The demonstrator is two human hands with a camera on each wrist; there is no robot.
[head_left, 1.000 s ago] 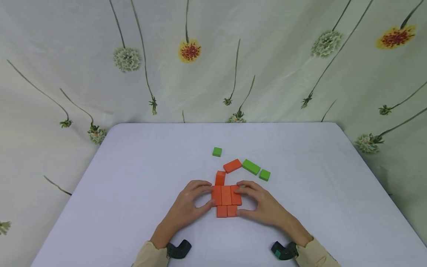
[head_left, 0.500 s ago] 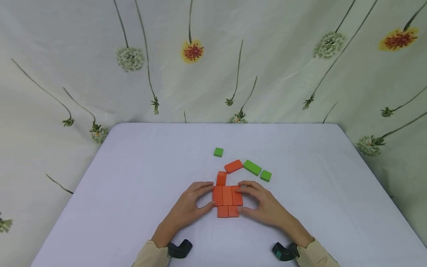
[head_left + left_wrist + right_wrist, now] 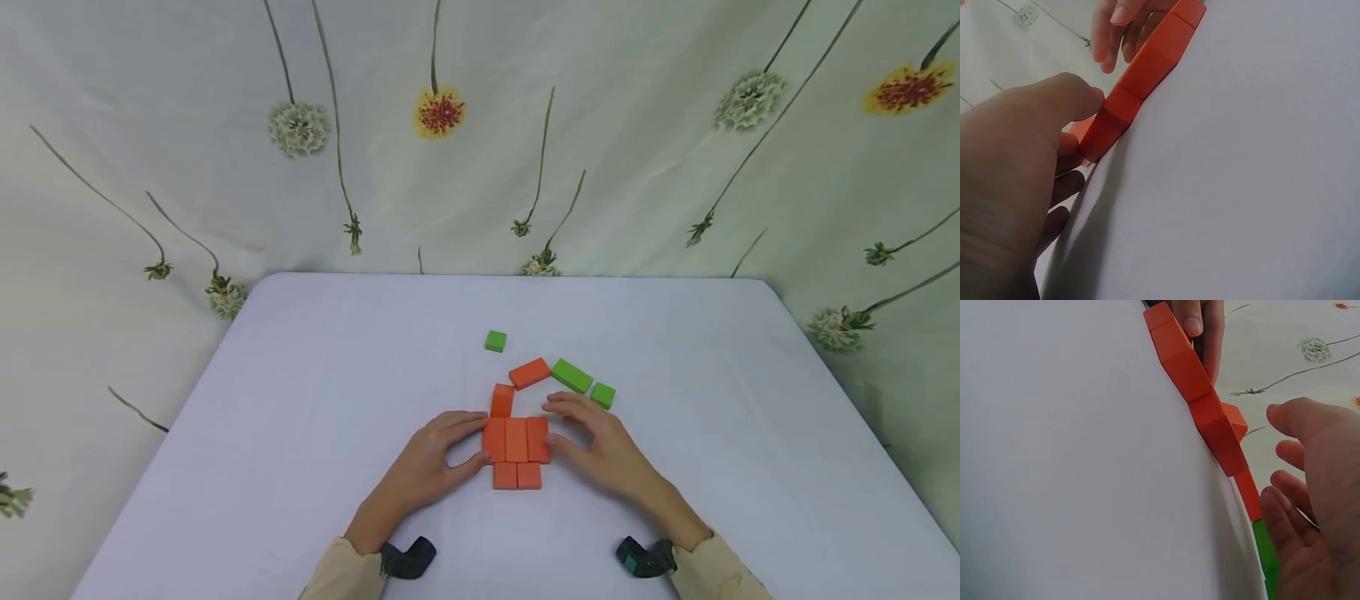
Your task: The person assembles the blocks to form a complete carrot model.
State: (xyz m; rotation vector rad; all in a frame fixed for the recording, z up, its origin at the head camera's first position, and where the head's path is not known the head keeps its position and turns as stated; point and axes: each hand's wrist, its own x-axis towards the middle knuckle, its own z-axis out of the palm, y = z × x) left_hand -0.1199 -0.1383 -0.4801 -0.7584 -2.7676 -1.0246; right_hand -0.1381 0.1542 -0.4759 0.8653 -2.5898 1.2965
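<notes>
Three long orange blocks lie side by side in the head view, with two short orange blocks against their near ends. My left hand pinches the leftmost long block by its ends; in the left wrist view the thumb touches the block's near end. My right hand hovers beside the rightmost long block. Its fingers are spread and loosely bent, and the right wrist view shows nothing in its grasp. Behind the row stands another orange block, touching or close to it.
Farther back, a slanted orange block meets a long green block. A small green block sits by the right fingertips, and another green block lies apart at the back. All rest on a white table before a flowered cloth.
My right hand has let go of the orange blocks and moved slightly away and right, its fingers spreading. The left hand keeps its pinch. The head view has shifted a little.
</notes>
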